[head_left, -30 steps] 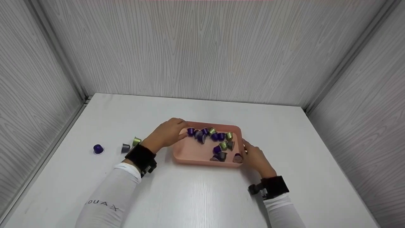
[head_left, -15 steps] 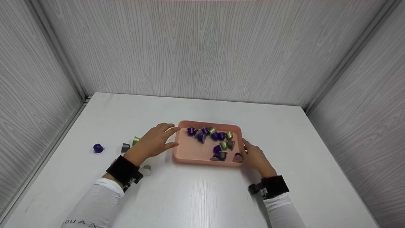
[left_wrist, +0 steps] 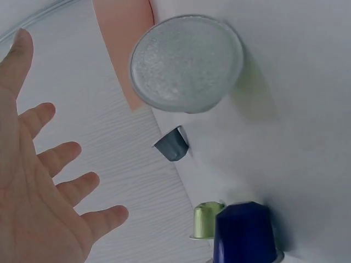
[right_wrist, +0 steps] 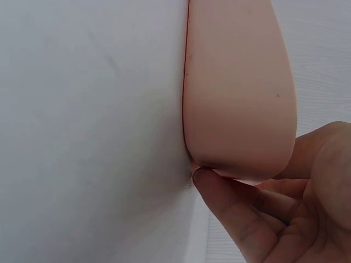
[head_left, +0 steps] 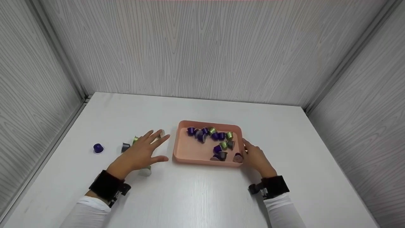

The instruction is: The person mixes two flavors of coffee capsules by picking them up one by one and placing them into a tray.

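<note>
A pink tray lies in the middle of the white table with several purple, green and grey capsules in its right half. My right hand grips the tray's right edge; in the right wrist view its fingers curl under the tray's rim. Just left of the tray hovers my left hand, fingers spread and holding nothing. Partly hidden under that hand is a pale, foil-topped capsule, which the left wrist view shows as a pale capsule beside the open palm.
Further left on the table stand a green capsule, a grey capsule and a blue capsule. The left wrist view shows the same grey capsule, green capsule and blue capsule. Grey walls enclose three sides of the table.
My left hand left the tray's far left corner, drew back to the left and toward me, and spread its fingers. The pale capsule came into sight. The right hand stayed put.
</note>
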A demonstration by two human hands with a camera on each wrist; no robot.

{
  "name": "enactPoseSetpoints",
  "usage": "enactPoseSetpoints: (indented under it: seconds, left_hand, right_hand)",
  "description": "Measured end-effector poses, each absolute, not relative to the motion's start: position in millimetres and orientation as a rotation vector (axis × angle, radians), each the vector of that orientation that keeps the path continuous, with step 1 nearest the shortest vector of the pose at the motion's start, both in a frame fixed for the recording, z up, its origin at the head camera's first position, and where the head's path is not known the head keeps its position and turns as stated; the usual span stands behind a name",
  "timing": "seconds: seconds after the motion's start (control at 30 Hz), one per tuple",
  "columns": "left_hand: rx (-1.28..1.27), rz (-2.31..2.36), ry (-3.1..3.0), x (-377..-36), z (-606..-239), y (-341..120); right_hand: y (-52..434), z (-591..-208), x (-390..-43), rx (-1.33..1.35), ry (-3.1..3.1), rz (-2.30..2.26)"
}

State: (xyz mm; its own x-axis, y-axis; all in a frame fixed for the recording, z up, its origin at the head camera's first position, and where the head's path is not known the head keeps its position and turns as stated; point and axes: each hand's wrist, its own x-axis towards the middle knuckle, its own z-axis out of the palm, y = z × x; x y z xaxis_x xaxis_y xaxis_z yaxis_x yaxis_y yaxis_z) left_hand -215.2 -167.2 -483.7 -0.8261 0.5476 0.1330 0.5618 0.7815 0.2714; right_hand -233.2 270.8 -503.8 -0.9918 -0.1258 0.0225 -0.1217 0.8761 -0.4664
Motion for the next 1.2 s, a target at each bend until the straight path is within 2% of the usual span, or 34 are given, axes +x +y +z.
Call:
enactPoseSetpoints:
  seconds: [0.57,1.2]
  left_hand:
    - [-0.827,-0.724,-3.090,-189.7,-503.4,-200.2]
    - [-0.826,-0.751,-3.216,-186.2,-501.3,-198.9]
  right_hand:
    - [270.6,-504.9,-231.9,-0.227,3.061,-0.708]
    - [272.2,-506.0,-233.9,-0.243,3.067,-0.719]
